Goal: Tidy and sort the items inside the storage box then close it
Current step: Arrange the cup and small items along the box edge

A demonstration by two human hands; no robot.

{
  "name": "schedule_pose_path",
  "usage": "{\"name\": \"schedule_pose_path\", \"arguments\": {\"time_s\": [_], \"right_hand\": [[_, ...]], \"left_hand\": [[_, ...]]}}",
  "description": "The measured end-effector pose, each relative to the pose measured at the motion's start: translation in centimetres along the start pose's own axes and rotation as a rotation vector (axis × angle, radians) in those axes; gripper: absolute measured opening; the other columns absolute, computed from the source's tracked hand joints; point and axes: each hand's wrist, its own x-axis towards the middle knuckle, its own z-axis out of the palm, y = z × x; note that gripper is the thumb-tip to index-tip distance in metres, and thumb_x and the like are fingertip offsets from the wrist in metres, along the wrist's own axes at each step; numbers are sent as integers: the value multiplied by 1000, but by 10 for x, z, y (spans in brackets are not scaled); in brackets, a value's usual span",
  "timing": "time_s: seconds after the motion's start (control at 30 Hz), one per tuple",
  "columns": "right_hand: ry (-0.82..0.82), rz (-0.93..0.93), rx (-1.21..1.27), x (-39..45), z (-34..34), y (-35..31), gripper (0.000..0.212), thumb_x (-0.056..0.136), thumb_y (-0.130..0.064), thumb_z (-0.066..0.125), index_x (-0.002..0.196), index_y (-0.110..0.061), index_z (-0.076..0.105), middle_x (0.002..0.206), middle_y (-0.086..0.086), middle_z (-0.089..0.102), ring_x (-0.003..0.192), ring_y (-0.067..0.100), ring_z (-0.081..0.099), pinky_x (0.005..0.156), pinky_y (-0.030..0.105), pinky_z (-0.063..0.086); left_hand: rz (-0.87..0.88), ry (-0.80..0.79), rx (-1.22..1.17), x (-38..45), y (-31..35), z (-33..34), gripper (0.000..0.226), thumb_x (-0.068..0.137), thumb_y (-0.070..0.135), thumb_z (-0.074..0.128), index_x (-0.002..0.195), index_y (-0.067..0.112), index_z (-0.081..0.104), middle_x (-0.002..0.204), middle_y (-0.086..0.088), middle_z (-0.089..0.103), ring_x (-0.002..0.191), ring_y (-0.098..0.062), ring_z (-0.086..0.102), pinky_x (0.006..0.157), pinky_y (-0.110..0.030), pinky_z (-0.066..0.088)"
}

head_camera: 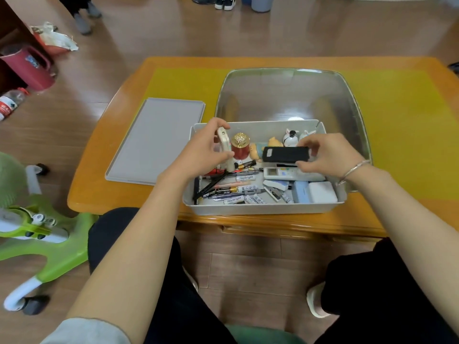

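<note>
While I am sorting, both hands are holding items above the grey storage box (260, 207) on the tabletop (397, 135).
My left hand (201, 151) is gripping a white phone (224, 147) beside the red jar (240, 147) and may be tipping it; my right hand (325, 155) is pinching a black case (285, 153) that could drop.

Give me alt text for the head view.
A person's left hand holds a cream phone and the right hand a black case over a cluttered grey storage box on a wooden table. The flat grey lid lies left.

Matt grey plastic storage box (260, 208) and lid (156, 142) on glossy wooden table (104, 189).
</note>
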Motion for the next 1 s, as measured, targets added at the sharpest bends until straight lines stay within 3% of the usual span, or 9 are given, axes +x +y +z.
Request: {"name": "schedule_pose_path", "arguments": {"time_s": [0.13, 0.23, 0.43, 0.53, 0.63, 0.73, 0.87, 0.93, 1.0], "right_hand": [[138, 113, -45, -4, -6, 32, 31, 68, -26, 75, 97, -21, 69, 72, -4, 63, 70, 18, 59, 70, 28, 48], [167, 122, -102, -2, -3, 40, 33, 70, -30, 73, 101, -22, 68, 80, 1, 67, 78, 22, 56, 74, 36, 47], [180, 186, -216, 4, 2, 35, 46, 73, -40, 76, 115, -23, 64, 120, 3, 59, 111, 27, 49, 89, 43, 37], [220, 173, -173, -2, 3, 34, 49, 76, -41, 73, 119, -21, 61, 122, 3, 56, 115, 26, 48, 91, 42, 34], [255, 141, -149, -10, 2, 34, 37, 84, -40, 64, 116, -20, 62, 119, 4, 58, 112, 26, 50, 90, 43, 34], [246, 134, -155, -15, 3, 32, 28, 87, -37, 61, 110, -21, 64, 115, 3, 60, 109, 25, 50, 87, 41, 34], [225, 117, -173, -19, 5, 27, 20, 88, -36, 59, 101, -24, 68, 112, 0, 62, 107, 25, 49, 84, 38, 31], [193, 92, -183, -21, 5, 24, 23, 86, -41, 59, 101, -26, 68, 111, -2, 63, 107, 25, 49, 83, 38, 30], [98, 38, -258, -22, 6, 21, 37, 81, -56, 56, 105, -30, 67, 110, -5, 64, 108, 24, 49, 80, 37, 29]], "left_hand": [[-7, 82, -37, 3, 11, 12, 41, 81, 22, 75, 107, 28, 44, 91, 14, 55, 79, 0, 55, 66, -17, 42], [10, 115, -95, 2, 16, 14, 35, 82, 24, 74, 105, 25, 48, 90, 11, 58, 74, 2, 56, 62, -14, 45], [-9, 18, -262, 2, 32, 46, 29, 79, 28, 77, 98, 29, 56, 96, 4, 66, 83, -10, 64, 75, -32, 56], [-17, -89, -311, 6, 37, 71, 29, 80, 24, 76, 100, 30, 55, 102, 5, 65, 88, -10, 65, 77, -29, 56], [-2, -174, -389, 10, 40, 94, 29, 82, 18, 74, 103, 24, 54, 112, 7, 63, 95, -6, 66, 83, -25, 55], [22, -182, -269, 14, 42, 113, 28, 83, 18, 74, 102, 20, 54, 115, 3, 61, 94, -16, 62, 85, -33, 53], [174, -67, 60, 19, 42, 126, 25, 80, 23, 76, 100, 21, 61, 108, 8, 52, 99, -11, 44, 88, -28, 37], [213, -19, 94, 19, 43, 128, 25, 79, 24, 76, 101, 21, 64, 106, 9, 46, 101, -9, 37, 88, -25, 31], [239, -47, 66, 17, 42, 129, 22, 80, 23, 76, 99, 18, 67, 106, 7, 46, 101, -11, 41, 89, -25, 35]]}}
